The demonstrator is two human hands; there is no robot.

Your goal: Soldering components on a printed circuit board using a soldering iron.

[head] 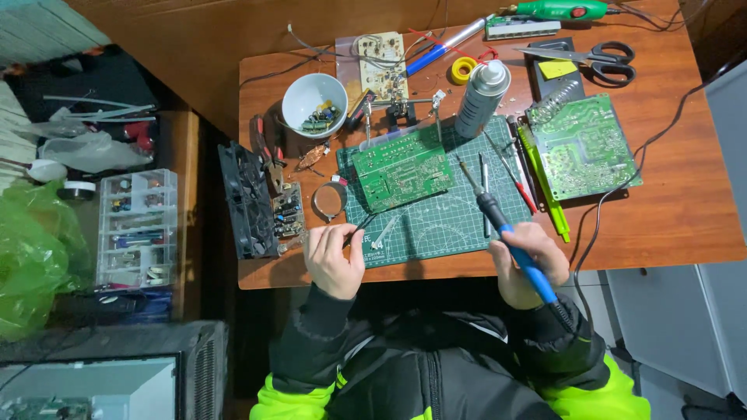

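A blue-handled soldering iron [506,233] is gripped in the closed right hand [529,260], tip raised toward the green circuit board [402,169] on the cutting mat [436,225]. A dark slender tool [359,227], seemingly tweezers, is pinched by the left hand [333,257] at the mat's edge. Soldering is judged in hand; steady tip placement is called for next.

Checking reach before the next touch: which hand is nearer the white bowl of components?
Left. The left hand sits below the white bowl, on its side of the mat. The right hand, gripping the soldering iron, is farther right.
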